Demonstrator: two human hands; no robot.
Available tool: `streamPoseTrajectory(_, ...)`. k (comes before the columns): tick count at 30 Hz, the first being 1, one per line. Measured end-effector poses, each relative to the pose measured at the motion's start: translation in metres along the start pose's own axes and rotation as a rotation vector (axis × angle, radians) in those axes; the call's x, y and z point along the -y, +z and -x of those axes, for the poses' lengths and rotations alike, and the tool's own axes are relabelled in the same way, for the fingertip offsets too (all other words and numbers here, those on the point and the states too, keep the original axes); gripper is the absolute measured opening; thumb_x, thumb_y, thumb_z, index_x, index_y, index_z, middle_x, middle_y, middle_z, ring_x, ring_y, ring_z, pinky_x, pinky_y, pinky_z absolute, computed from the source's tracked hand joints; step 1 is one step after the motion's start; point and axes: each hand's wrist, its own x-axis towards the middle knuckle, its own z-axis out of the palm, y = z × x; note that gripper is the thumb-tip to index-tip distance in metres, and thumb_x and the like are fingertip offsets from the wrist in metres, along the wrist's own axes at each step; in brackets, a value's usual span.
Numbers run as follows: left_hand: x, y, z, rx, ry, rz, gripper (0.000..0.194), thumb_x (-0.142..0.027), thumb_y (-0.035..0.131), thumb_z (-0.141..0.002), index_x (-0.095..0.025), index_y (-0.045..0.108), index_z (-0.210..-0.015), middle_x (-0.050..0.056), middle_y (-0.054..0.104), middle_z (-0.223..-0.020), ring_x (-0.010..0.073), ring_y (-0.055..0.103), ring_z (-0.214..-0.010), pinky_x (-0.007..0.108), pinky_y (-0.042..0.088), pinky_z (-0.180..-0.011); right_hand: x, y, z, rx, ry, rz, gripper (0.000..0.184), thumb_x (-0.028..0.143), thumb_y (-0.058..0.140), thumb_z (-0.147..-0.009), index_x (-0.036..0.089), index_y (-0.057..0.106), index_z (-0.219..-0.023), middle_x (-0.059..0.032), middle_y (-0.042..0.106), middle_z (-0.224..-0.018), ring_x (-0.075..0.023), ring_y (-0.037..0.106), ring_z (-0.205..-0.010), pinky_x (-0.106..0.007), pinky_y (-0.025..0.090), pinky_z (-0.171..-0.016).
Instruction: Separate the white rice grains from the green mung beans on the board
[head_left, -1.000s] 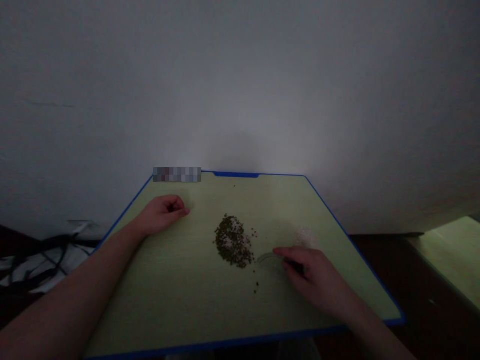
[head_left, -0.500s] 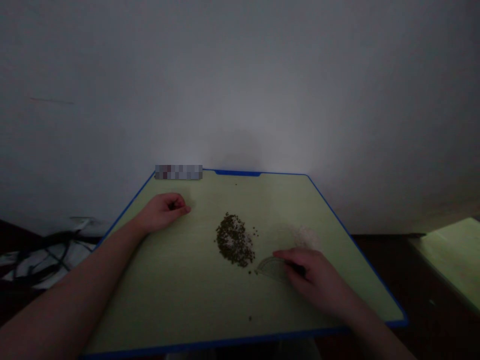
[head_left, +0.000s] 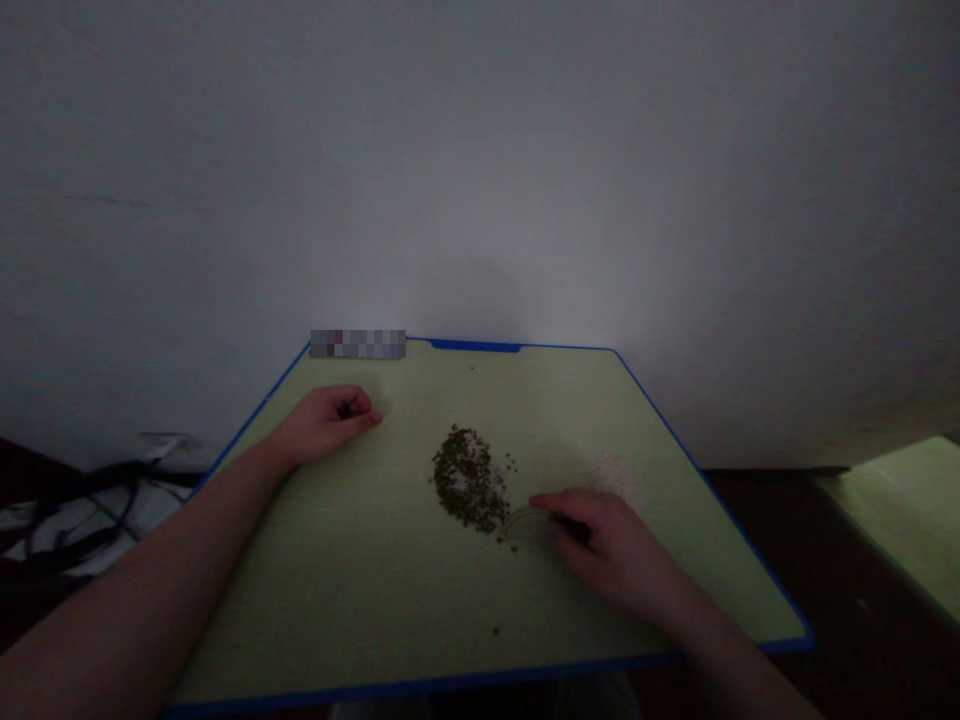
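My right hand [head_left: 611, 545] pinches a clear protractor [head_left: 525, 525], its curved edge pointing left. That edge is at the lower right side of a pile of small greenish-brown beans mixed with white grains [head_left: 469, 482], with a few stray beans close by. Behind my right hand lies a pale heap of white grains [head_left: 613, 470], partly hidden by the hand. Left of the pile, my left hand [head_left: 334, 422] rests on the tabletop with its fingers curled in; I see nothing held in it.
The pale yellow-green table [head_left: 345, 600] has a blue rim and meets a grey wall [head_left: 480, 180]. A blurred-out strip [head_left: 358, 344] is at its far left corner. Dark cables [head_left: 82, 510] lie to the left, and another pale surface [head_left: 907, 510] is at the right.
My right hand has moved left and slightly away from me with the protractor, bringing its edge closer to the mixed pile. My left hand has stayed in place.
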Motion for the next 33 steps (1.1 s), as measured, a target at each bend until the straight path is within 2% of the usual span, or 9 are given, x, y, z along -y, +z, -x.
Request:
streamPoseTrajectory(14,-0.002,0.0,0.0,-0.003,-0.004,-0.006,0.025,-0.041,0.056,-0.071,-0.017,0.051,-0.062,-0.004,0.043,-0.056,0.01,0.041,-0.054,0.022,0.034,-0.051,0.024,0.011,0.008,0.146,-0.066,-0.063,0.038,0.008,0.047,-0.076,0.022,0.065,-0.106,-0.0025,0.069,-0.087,-0.0142,0.061,-0.077,-0.025,0.046,-0.071)
streamPoseTrajectory(23,-0.004,0.0,0.002,-0.012,-0.014,-0.001,0.025,-0.041,0.056,-0.069,-0.018,0.051,-0.061,-0.004,0.044,-0.056,0.01,0.041,-0.053,0.022,0.034,-0.05,0.036,0.013,0.017,0.247,-0.086,-0.08,0.041,0.006,0.046,-0.074,0.025,0.065,-0.106,-0.0013,0.068,-0.088,-0.014,0.061,-0.079,-0.026,0.045,-0.075)
streamPoseTrajectory(28,-0.003,0.0,0.001,-0.022,-0.001,-0.013,0.025,-0.041,0.057,-0.069,-0.018,0.051,-0.061,-0.004,0.045,-0.056,0.0105,0.042,-0.054,0.022,0.034,-0.051,0.038,0.012,0.026,0.262,-0.069,-0.106,0.045,0.002,0.047,-0.071,0.026,0.065,-0.105,0.0002,0.068,-0.088,-0.0133,0.061,-0.08,-0.025,0.045,-0.074)
streamPoseTrajectory(33,-0.001,0.0,0.001,-0.022,0.019,-0.005,0.025,-0.04,0.057,-0.069,-0.018,0.051,-0.061,-0.004,0.045,-0.056,0.0104,0.042,-0.054,0.022,0.034,-0.051,0.036,0.011,0.034,0.26,-0.04,-0.124,0.041,0.004,0.046,-0.076,0.026,0.065,-0.105,0.0001,0.067,-0.086,-0.0123,0.061,-0.078,-0.025,0.045,-0.071)
